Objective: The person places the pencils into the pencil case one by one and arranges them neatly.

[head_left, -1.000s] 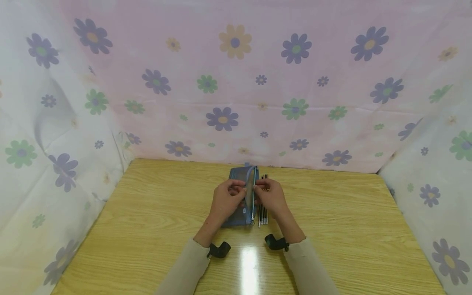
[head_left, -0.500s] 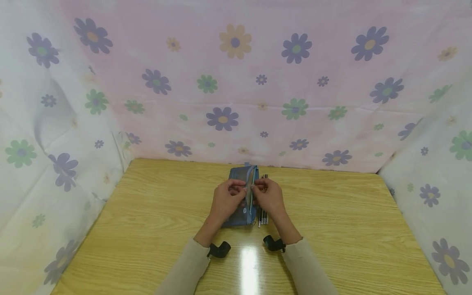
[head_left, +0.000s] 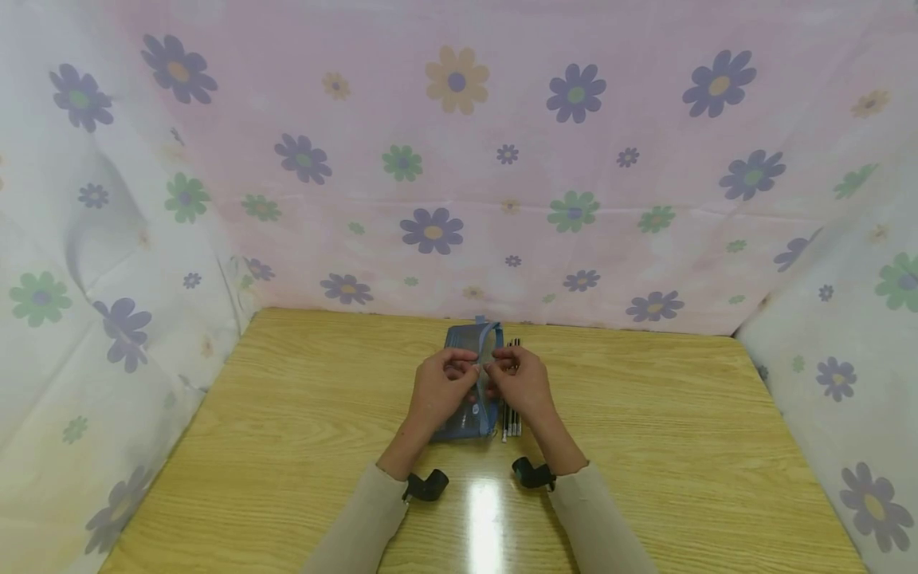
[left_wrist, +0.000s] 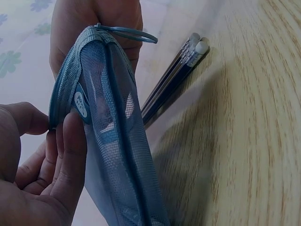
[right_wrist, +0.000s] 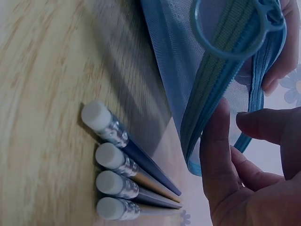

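A blue mesh pencil case point(head_left: 459, 424) with a zip lies near the table's far edge, its mouth held apart. My left hand point(head_left: 439, 389) pinches the left zip edge between thumb and fingers, as the left wrist view also shows. On the other side of the mouth is my right hand point(head_left: 529, 387), one finger touching the zip edge point(right_wrist: 214, 89). A small gap parts its thumb from that finger, and no pencil shows between them. Several pencils point(head_left: 512, 426) with white erasers lie just right of the case, partly beneath my right hand.
A round zip pull point(right_wrist: 230, 56) hangs at the case's end. Black wrist cameras point(head_left: 428, 486) sit under both wrists. Flowered cloth point(head_left: 459, 159) stands round the back and sides of the wooden table point(head_left: 681, 446).
A pencil held by my right hand along the case's mouth has gone down into it and out of sight. My right hand has shifted slightly left; the left stays in place.
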### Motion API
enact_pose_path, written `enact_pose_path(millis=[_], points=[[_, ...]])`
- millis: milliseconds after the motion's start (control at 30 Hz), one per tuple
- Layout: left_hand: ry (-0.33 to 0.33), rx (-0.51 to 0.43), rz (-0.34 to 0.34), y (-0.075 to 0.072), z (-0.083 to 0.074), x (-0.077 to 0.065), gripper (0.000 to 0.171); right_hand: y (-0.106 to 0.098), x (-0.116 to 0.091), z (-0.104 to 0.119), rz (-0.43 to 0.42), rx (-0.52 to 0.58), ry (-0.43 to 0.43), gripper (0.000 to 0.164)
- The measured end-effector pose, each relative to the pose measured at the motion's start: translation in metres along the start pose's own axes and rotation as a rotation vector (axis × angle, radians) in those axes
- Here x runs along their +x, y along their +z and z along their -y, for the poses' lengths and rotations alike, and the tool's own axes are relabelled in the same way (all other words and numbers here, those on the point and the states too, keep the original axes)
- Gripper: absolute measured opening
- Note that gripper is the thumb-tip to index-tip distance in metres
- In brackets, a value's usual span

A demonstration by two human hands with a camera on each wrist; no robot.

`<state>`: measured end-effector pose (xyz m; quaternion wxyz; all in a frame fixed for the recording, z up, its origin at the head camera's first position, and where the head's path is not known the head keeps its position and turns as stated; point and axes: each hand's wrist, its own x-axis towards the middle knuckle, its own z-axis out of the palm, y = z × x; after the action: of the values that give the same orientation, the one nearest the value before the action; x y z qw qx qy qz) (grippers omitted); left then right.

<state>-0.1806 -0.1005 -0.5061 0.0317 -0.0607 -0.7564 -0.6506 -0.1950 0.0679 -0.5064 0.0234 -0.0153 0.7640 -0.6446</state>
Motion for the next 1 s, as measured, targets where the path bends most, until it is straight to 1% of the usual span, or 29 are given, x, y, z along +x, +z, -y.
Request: enact_pose_path(millis=[200, 500, 733, 867, 1000], points=[[0.0, -0.004, -0.003, -0.001, 0.001, 0.001, 0.018, -0.001, -0.001, 0.001, 0.0, -0.014, -0.021, 0.031], [-0.001, -0.001, -0.015, -0.002, 0.0, 0.001, 0.02, -0.01, -0.002, 0.001, -0.02, -0.101, -0.032, 0.027], [-0.009, 0.001, -0.024, 0.0, -0.002, 0.003, 0.02, -0.019, -0.002, 0.008, 0.005, -0.091, -0.031, 0.027], [-0.005, 0.008, -0.032, 0.0, -0.003, 0.003, 0.019, -0.027, -0.001, 0.01, -0.008, -0.085, -0.011, 0.027], [0.006, 0.001, -0.036, -0.001, -0.001, 0.004, 0.021, -0.034, 0.001, 0.009, -0.025, -0.11, -0.005, 0.027]])
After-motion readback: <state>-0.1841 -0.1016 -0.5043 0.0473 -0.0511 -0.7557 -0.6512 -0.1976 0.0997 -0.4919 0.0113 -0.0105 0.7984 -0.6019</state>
